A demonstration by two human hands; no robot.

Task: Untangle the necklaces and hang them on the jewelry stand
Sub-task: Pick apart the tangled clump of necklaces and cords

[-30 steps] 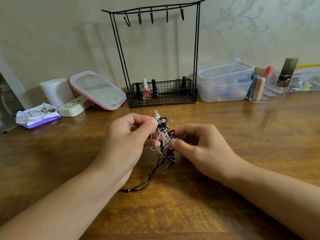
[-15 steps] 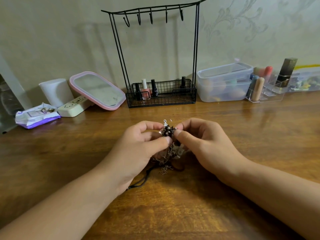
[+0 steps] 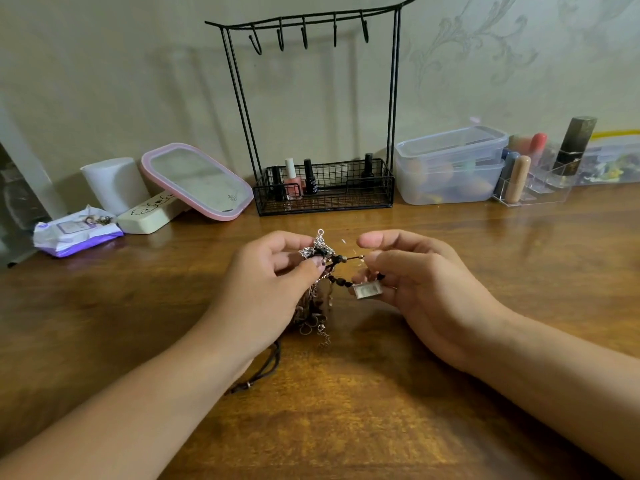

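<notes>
A knot of tangled necklaces (image 3: pixel 320 271), silver chains and black beads, hangs just above the wooden table (image 3: pixel 346 410) between my hands. My left hand (image 3: pixel 266 289) pinches the top of the knot at a silver pendant. My right hand (image 3: pixel 415 282) pinches a black beaded strand drawn out to the right, and a small rectangular silver pendant (image 3: pixel 369 291) lies against its fingers. A black cord (image 3: pixel 266 372) trails from the knot onto the table under my left wrist. The black wire jewelry stand (image 3: pixel 311 116) rises at the back centre, its hooks bare.
Nail polish bottles (image 3: pixel 294 180) stand in the stand's basket. Left of it lie a pink-rimmed mirror (image 3: pixel 197 181), a white cylinder (image 3: pixel 114 185) and a purple wipes pack (image 3: pixel 76 232). To the right are a clear lidded box (image 3: pixel 450 164) and an acrylic organiser (image 3: pixel 540 178) with cosmetics.
My hands lowered the knot, then moved apart. My right hand has drawn a black beaded strand and the rectangular pendant out to the right of the tangle.
</notes>
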